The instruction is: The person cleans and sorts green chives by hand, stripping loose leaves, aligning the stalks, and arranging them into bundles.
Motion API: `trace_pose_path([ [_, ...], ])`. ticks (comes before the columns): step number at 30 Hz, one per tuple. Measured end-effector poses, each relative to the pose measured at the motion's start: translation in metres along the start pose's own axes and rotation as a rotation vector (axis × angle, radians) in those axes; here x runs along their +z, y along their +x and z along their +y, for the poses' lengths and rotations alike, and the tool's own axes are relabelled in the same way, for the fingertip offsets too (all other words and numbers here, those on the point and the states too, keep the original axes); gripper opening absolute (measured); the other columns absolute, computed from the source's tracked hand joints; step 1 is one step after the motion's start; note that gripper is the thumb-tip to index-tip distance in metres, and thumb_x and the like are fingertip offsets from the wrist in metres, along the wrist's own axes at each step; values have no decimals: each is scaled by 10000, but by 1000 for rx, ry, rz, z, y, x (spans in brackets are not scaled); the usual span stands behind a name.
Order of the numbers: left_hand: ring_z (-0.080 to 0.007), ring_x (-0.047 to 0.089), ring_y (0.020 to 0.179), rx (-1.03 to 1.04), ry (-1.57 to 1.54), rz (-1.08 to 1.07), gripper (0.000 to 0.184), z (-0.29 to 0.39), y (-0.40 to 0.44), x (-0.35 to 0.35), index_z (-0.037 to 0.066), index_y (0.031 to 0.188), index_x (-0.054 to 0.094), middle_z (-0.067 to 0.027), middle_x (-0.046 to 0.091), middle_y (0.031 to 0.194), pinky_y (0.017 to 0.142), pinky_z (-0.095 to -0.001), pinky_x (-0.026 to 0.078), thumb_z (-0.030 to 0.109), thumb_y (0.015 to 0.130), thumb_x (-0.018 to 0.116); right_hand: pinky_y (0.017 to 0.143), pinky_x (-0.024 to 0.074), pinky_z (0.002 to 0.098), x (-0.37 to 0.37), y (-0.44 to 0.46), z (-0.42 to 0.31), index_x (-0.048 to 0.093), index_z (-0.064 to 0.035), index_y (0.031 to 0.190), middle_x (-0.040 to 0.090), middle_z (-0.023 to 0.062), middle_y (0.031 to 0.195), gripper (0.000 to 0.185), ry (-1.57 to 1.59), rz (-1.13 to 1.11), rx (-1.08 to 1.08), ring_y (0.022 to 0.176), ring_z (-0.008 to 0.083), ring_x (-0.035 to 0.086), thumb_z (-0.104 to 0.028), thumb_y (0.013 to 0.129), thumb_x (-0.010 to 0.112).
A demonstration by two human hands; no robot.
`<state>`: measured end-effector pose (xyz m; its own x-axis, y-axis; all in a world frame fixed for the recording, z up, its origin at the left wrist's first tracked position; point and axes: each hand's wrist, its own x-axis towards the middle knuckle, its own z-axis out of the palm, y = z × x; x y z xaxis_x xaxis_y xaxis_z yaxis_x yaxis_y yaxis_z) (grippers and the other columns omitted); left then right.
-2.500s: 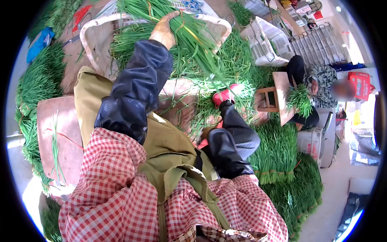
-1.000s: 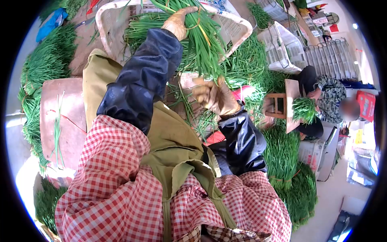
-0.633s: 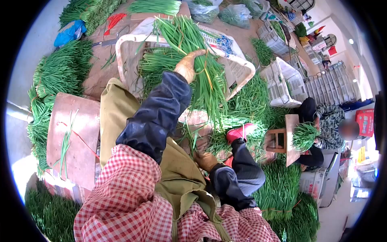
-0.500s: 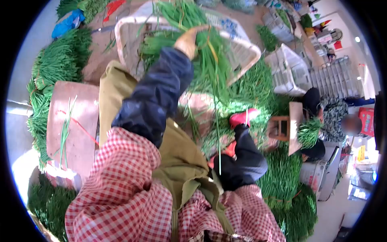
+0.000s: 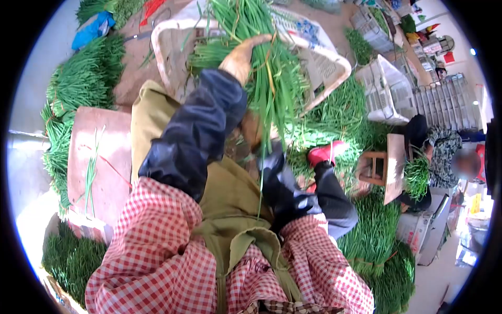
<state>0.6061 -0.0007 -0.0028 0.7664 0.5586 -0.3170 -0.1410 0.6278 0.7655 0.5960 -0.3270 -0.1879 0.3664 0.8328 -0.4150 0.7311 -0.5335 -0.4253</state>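
My left hand [image 5: 238, 60], in a dark blue oversleeve, is closed around a bunch of long, flat-leaved chives [image 5: 269, 89]. The bunch is over a white plastic basket [image 5: 334, 62], and its leaves hang down past the rim toward my lap. Some yellowed leaves show among the green ones. My right hand [image 5: 251, 130] is below the bunch, close to the hanging leaves, its dark sleeve coming up from the right. It is blurred and partly covered, so its fingers do not show clearly. More chives [image 5: 209, 55] lie inside the basket.
A wooden stool [image 5: 99, 157] with loose stalks stands left. Piles of chives [image 5: 83, 78] lie along the left, and bundles [image 5: 368, 230] lie right. Another person [image 5: 444, 152] sits at right near a small wooden stool [image 5: 395, 167]. White crates [image 5: 387, 89] stand upper right.
My right hand and dark sleeve have come up to below the hanging leaves. My left hand still grips the chives over the basket. The whole view has shifted slightly.
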Motion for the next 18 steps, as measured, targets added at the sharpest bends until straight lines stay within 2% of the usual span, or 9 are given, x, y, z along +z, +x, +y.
trace_pose_path([
  [1,-300,315,1257,48,2,-56,489,8,-20,7,75,1147,598,-176,336,1410,1051,-407,224,327,742,705,776,464,357,6,-6,4,487,-5,1157,598,161,975,382,-46,-48,40,843,264,580,-289,902,489],
  [2,-267,382,1205,9,17,-3,427,9,-14,4,75,1098,619,-163,436,1323,1004,-391,306,293,742,710,773,465,355,17,-12,15,486,-4,1160,600,157,972,391,-86,-97,80,840,258,582,-299,905,483],
  [6,-187,490,1083,-39,-199,-136,307,9,-17,5,80,1020,635,-97,569,1118,896,-345,426,228,758,700,763,472,345,31,-35,47,481,1,1174,605,143,961,429,-139,-210,193,826,235,587,-341,916,462],
  [8,-176,488,1070,-30,-128,-140,323,1,-7,2,82,1111,584,-87,558,1146,954,-335,400,246,835,624,758,476,341,15,-39,55,479,3,1181,607,136,955,449,-100,-194,228,819,224,589,-362,921,451],
  [10,-164,497,1042,72,44,-145,345,-16,3,-5,91,1213,501,-77,563,1137,990,-338,382,259,912,514,753,479,336,-27,-44,45,477,5,1188,610,129,949,469,143,-89,258,812,212,592,-383,927,441],
  [12,-136,425,1150,100,-41,-391,352,-25,3,-15,99,1250,466,-120,466,1277,1048,-375,316,266,939,459,748,482,331,-83,-47,18,475,7,1195,613,121,944,490,781,-28,322,805,201,594,-404,932,430],
  [14,-200,557,1062,-438,-1337,-783,446,-52,40,-42,34,1310,412,-78,590,1172,1080,-370,310,26,871,329,743,486,326,-134,-53,-38,473,10,1202,615,114,938,511,1452,-140,362,798,189,597,-424,938,419],
  [16,-147,522,1099,189,180,-691,517,-41,25,-33,41,1387,265,-102,568,1217,1128,-360,182,2,875,313,737,489,322,-149,-58,-86,471,12,1209,618,107,932,533,1741,-289,282,791,178,599,-445,943,408],
  [18,-205,623,898,42,-128,-149,370,-27,2,5,57,1114,582,-106,633,1016,809,-369,527,243,804,660,790,503,292,-139,-56,-122,461,6,1254,605,134,1063,504,1791,-331,46,947,209,612,-399,966,378],
])
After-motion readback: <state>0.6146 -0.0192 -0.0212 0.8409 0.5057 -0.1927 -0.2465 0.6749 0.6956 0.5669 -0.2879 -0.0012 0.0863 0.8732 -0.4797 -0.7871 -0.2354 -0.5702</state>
